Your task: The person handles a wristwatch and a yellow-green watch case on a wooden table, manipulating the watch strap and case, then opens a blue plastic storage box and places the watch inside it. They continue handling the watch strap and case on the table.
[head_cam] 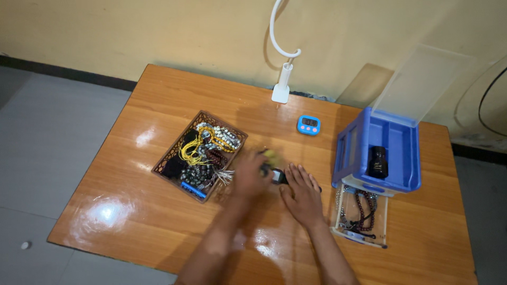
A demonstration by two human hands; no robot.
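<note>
My left hand (pixel 248 177) is blurred and closed around a small yellow-green and dark thing (pixel 270 156), just right of a brown woven basket (pixel 168 164) full of bead strings and tassels. My right hand (pixel 302 194) lies flat on the wooden table (pixel 158 105), fingers spread, its tips touching a small black and white object (pixel 279 176) between both hands. What exactly the left hand holds is too blurred to tell.
A blue plastic drawer box (pixel 406 158) with an open clear lid stands at the right, a dark bottle (pixel 378 161) inside. Its clear drawer (pixel 361 215) is pulled out with dark bead strings. A small blue timer (pixel 308 125) and a white clamp lamp (pixel 281 87) sit near the wall.
</note>
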